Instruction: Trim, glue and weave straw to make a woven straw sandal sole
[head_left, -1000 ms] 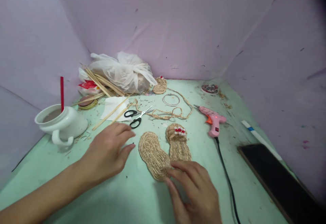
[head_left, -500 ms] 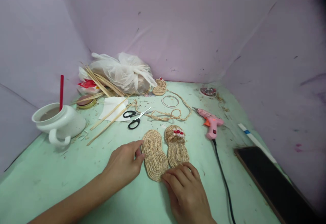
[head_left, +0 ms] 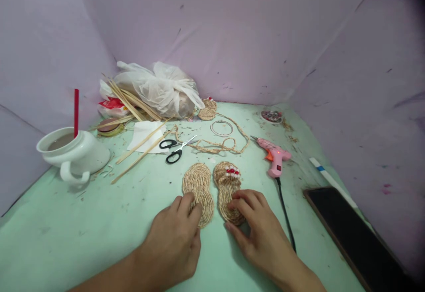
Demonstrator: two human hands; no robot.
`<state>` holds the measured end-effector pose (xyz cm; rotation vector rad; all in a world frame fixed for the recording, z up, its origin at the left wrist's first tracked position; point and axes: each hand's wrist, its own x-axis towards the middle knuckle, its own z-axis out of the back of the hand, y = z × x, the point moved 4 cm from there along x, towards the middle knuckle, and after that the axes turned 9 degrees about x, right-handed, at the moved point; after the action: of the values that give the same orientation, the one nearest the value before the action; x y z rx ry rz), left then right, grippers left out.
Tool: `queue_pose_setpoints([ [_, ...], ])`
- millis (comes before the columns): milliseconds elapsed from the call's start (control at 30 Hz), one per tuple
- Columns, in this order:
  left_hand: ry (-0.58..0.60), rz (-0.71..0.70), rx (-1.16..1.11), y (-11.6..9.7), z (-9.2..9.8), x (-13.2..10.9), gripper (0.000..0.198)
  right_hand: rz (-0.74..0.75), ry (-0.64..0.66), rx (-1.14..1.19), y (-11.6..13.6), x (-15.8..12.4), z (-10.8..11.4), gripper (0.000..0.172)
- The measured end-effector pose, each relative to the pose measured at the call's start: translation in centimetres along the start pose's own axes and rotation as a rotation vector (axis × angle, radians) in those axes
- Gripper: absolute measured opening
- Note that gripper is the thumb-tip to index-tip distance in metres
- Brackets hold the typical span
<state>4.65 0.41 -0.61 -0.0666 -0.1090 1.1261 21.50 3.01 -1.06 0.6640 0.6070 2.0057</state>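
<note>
Two small woven straw sandal soles lie side by side on the green table. The plain sole (head_left: pixel 198 186) is on the left; my left hand (head_left: pixel 174 241) rests its fingertips on its near end, fingers curled down. The right sole (head_left: pixel 227 186) carries a strap with red beads at its far end. My right hand (head_left: pixel 257 227) lies flat over that sole's heel, fingers spread and pressing on it. Neither hand lifts anything.
Black-handled scissors (head_left: pixel 174 147), braided straw cord (head_left: pixel 219 143), a metal ring (head_left: pixel 222 128) and wooden sticks (head_left: pixel 142 146) lie behind the soles. A pink glue gun (head_left: pixel 274 157) with black cable is on the right, a dark tablet (head_left: pixel 358 234) beyond. A white jug (head_left: pixel 75 157) stands left, a plastic bag (head_left: pixel 159 89) at the back.
My left hand came in from the left onto the plain sole's near end. My right hand shifted onto the beaded sole's heel. The two soles now lie parallel, slightly apart.
</note>
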Motion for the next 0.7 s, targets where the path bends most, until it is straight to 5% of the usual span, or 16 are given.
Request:
queue_pose_setpoints([
  [200,-0.108,-0.024,-0.064,1.1,0.0,-0.4,0.033,0.009,-0.095,0.107,0.8,-0.9,-0.7,0.018],
  [500,-0.2,-0.058,-0.138,1.3,-0.1,-0.2,0.032,0.03,-0.015,0.142,0.7,-1.0,-0.3,0.015],
  [700,-0.205,-0.081,-0.125,1.4,-0.3,0.0,0.026,0.036,-0.083,0.169,0.6,-0.9,-0.7,0.016],
])
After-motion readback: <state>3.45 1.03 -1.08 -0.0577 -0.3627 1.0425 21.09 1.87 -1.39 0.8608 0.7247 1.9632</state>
